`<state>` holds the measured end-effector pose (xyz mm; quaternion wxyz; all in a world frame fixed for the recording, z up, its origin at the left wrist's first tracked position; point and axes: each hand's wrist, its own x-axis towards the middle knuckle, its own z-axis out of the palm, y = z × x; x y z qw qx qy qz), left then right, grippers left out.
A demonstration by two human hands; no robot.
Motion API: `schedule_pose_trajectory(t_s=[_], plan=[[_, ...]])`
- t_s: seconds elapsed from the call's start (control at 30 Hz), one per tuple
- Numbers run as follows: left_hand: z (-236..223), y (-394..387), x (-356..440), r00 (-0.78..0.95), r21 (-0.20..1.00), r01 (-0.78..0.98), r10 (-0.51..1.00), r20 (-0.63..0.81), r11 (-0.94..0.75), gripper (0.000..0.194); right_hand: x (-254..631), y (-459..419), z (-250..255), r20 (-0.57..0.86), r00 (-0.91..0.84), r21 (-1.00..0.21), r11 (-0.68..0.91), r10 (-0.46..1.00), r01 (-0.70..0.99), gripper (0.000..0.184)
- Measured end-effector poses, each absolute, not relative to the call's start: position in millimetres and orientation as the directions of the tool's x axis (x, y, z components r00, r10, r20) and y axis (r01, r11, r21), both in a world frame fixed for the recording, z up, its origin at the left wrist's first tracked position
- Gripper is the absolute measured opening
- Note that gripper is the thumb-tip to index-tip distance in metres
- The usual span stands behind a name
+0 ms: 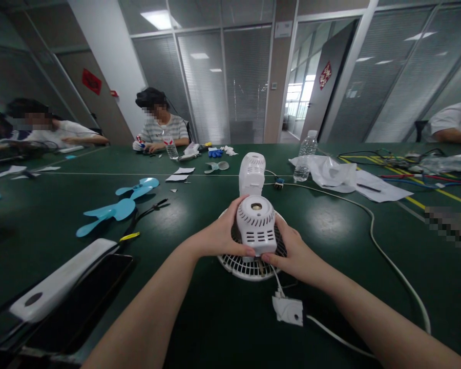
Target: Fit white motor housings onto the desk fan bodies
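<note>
Glossy and dark green, the desk (200,328) spreads across a room with glazed, blinded partitions (238,87) at the back. Nearest, on the left, lie a black slab-like device (84,302) and a long white bar (65,279) with a dark oval mark; neither carries legible lettering. Right of the middle, a small white plate (288,310) sits on the desk beside a pale cable (372,230).

Just beyond, both hands are closed around a vented white housing (258,225): the left hand (228,234) clasps its left side, the right hand (290,251) its right, with the thumbs near its lower front edge. It is over a round white grille (246,270); whether it rests there, I cannot tell. It looks like stiff, smooth plastic, probably moderately heavy if a motor sits inside, and a bit slippery; the solid side walls seem the best hold, while the thin slats could crack.

Farther out are blue fan blades (113,212), an upright white part (252,174) and a clear bottle (306,154). Across the desk sits a person in a striped top (163,130). Writing on the wall sign (283,29) is too small to read.
</note>
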<state>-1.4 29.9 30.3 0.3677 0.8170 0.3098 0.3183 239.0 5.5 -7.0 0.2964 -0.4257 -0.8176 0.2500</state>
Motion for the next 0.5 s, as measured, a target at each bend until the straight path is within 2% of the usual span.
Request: schedule_pose_trajectory(t_s=[0.13, 0.33, 0.5], plan=[[29, 30, -2, 0.601, 0.798, 0.292, 0.750, 0.276, -0.528, 0.120, 238, 5, -13, 0.299, -0.439, -0.691, 0.510, 0.847, 0.512, 0.111], [28, 31, -3, 0.605, 0.814, 0.300, 0.759, 0.241, -0.497, 0.122, 236, 7, 2, 0.268, -0.464, -0.745, 0.487, 0.844, 0.455, 0.103], [28, 32, -3, 0.615, 0.823, 0.294, 0.755, 0.226, -0.485, 0.124, 235, 3, 12, 0.221, -0.449, -0.764, 0.439, 0.866, 0.472, 0.102]])
